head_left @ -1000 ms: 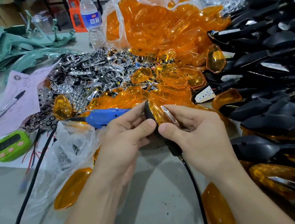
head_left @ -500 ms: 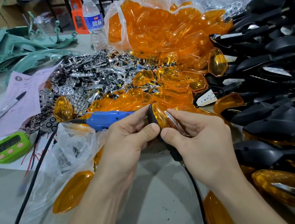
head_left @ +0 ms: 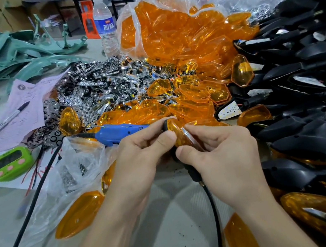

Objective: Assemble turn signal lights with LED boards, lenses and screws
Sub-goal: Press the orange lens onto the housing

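- The left hand (head_left: pixel 140 162) and the right hand (head_left: pixel 226 155) hold one turn signal light (head_left: pixel 181 139) between them, above the surface (head_left: pixel 166 231).
- The fingers (head_left: pixel 148 129) of both hands are curled and grip it; both thumbs press on its orange lens (head_left: pixel 174 129).
- Its black cable (head_left: pixel 213 212) hangs down from it.
- A blue screwdriver (head_left: pixel 115 132) lies just behind the left hand.

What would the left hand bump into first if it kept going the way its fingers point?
The left hand points right, pinching the turn signal. Straight on, it would probably meet the right hand first, just across the light; loose orange lenses lie beyond, though depth is unclear.
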Demonstrator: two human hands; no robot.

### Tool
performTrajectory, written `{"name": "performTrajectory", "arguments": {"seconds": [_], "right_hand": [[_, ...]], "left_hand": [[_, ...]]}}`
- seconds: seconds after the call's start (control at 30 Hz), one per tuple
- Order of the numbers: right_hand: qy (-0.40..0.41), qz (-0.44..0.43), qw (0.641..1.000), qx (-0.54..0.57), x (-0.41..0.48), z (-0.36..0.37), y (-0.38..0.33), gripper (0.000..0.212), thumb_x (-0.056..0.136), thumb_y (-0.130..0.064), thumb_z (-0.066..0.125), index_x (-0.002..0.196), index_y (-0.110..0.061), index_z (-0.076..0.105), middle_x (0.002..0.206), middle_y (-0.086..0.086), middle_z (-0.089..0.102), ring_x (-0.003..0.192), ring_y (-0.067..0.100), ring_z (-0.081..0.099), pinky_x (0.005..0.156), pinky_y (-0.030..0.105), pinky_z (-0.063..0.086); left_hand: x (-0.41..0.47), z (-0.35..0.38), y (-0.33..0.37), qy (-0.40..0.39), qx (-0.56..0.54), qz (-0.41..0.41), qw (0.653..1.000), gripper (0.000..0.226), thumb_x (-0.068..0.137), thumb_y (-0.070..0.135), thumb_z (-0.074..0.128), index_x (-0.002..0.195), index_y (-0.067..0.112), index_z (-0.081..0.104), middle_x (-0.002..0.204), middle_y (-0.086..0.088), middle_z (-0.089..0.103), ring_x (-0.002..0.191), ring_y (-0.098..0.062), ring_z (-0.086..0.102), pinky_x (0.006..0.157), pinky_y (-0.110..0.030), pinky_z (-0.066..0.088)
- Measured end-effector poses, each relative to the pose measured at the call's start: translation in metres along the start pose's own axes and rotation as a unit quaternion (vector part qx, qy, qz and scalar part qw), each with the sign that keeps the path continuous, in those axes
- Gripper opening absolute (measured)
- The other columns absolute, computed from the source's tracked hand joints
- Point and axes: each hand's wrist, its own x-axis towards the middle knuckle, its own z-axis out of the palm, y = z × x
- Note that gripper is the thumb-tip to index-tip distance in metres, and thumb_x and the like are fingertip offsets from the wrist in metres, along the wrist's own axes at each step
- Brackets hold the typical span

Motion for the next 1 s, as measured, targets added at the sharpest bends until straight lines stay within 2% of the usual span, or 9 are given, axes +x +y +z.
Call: {"name": "performTrajectory", "arguments": {"seconds": [0.07, 0.2, 0.3, 0.37, 0.5, 0.57, 0.7, 0.9, 1.0], "right_hand": [[0.009, 0.004, 0.999, -0.032, -0.002, 0.003, -0.003, 0.05, 0.073, -0.037, 0.079, 0.087, -0.081, 0.06, 0.077, -0.039, 0.068, 0.086, 0.002, 0.072, 0.068, 0.021, 0.06], [0.04, 0.015, 0.99, -0.133, -0.006, 0.011, 0.0, 0.015, 0.082, -0.04, 0.079, 0.096, -0.039, 0.076, 0.071, -0.026, 0.068, 0.074, 0.007, 0.065, 0.066, 0.018, 0.052], [0.052, 0.037, 0.98, -0.188, -0.011, 0.019, -0.001, 0.041, 0.085, -0.042, 0.079, 0.124, -0.028, 0.076, 0.103, -0.006, 0.079, 0.096, 0.023, 0.071, 0.089, 0.039, 0.057], [0.057, 0.038, 0.978, -0.198, -0.013, 0.022, -0.005, 0.05, 0.083, -0.04, 0.081, 0.131, -0.026, 0.072, 0.11, -0.004, 0.079, 0.1, 0.024, 0.072, 0.092, 0.039, 0.058], [0.052, 0.074, 0.994, -0.065, -0.007, 0.011, 0.004, 0.03, 0.076, -0.048, 0.078, 0.104, -0.036, 0.08, 0.091, -0.018, 0.079, 0.085, 0.004, 0.074, 0.082, 0.034, 0.061], [0.037, 0.105, 0.993, 0.033, 0.002, 0.002, 0.012, 0.012, 0.083, -0.04, 0.079, 0.093, -0.034, 0.082, 0.086, -0.016, 0.079, 0.083, 0.005, 0.075, 0.076, 0.034, 0.062], [-0.067, 0.157, 0.971, 0.165, 0.009, -0.007, 0.017, 0.012, 0.096, -0.023, 0.071, 0.106, -0.028, 0.074, 0.089, -0.002, 0.079, 0.076, 0.008, 0.074, 0.062, 0.024, 0.057], [-0.061, 0.081, 0.983, 0.151, 0.002, -0.007, 0.023, 0.038, 0.091, -0.03, 0.07, 0.129, -0.027, 0.071, 0.113, -0.011, 0.078, 0.109, 0.008, 0.072, 0.093, 0.028, 0.059], [-0.032, 0.072, 0.988, 0.133, 0.0, 0.001, 0.022, 0.046, 0.09, -0.034, 0.065, 0.135, -0.027, 0.069, 0.122, -0.013, 0.075, 0.116, 0.003, 0.068, 0.1, 0.031, 0.056]], "left_hand": [[-0.001, 0.002, 0.0, 0.031, 0.022, 0.006, 0.999, 0.035, 0.081, 0.038, 0.08, 0.115, 0.027, 0.08, 0.112, -0.009, 0.079, 0.112, -0.03, 0.073, 0.099, -0.047, 0.057], [-0.001, 0.007, -0.003, 0.084, 0.077, 0.058, 0.992, 0.029, 0.075, 0.047, 0.078, 0.099, 0.033, 0.083, 0.096, -0.011, 0.078, 0.095, -0.024, 0.074, 0.097, -0.056, 0.058], [0.0, 0.009, -0.005, 0.099, 0.1, 0.078, 0.987, 0.016, 0.078, 0.037, 0.079, 0.093, 0.031, 0.083, 0.088, -0.01, 0.077, 0.084, -0.024, 0.072, 0.091, -0.053, 0.061], [0.003, 0.008, -0.005, 0.109, 0.09, 0.072, 0.987, 0.014, 0.08, 0.028, 0.077, 0.092, 0.029, 0.084, 0.086, -0.007, 0.078, 0.084, -0.027, 0.074, 0.089, -0.048, 0.062], [0.004, 0.007, -0.004, 0.102, 0.028, 0.043, 0.993, 0.018, 0.08, 0.02, 0.072, 0.093, 0.021, 0.084, 0.089, -0.013, 0.075, 0.083, -0.03, 0.069, 0.08, -0.046, 0.061], [0.001, 0.005, -0.002, 0.066, 0.007, 0.044, 0.997, 0.019, 0.084, 0.016, 0.069, 0.097, 0.016, 0.083, 0.093, -0.014, 0.075, 0.084, -0.028, 0.069, 0.075, -0.039, 0.059], [-0.005, 0.001, 0.003, -0.001, 0.015, 0.067, 0.998, 0.024, 0.089, 0.012, 0.066, 0.109, 0.005, 0.077, 0.106, -0.023, 0.074, 0.098, -0.045, 0.07, 0.089, -0.048, 0.058], [-0.008, 0.001, 0.007, -0.037, 0.07, 0.092, 0.993, 0.027, 0.092, 0.011, 0.066, 0.116, 0.003, 0.075, 0.108, -0.015, 0.077, 0.107, -0.034, 0.073, 0.092, -0.032, 0.057], [-0.007, 0.003, 0.006, -0.032, 0.105, 0.072, 0.991, 0.027, 0.091, 0.019, 0.067, 0.115, 0.019, 0.08, 0.112, -0.004, 0.079, 0.115, -0.022, 0.071, 0.101, -0.032, 0.055]]}}
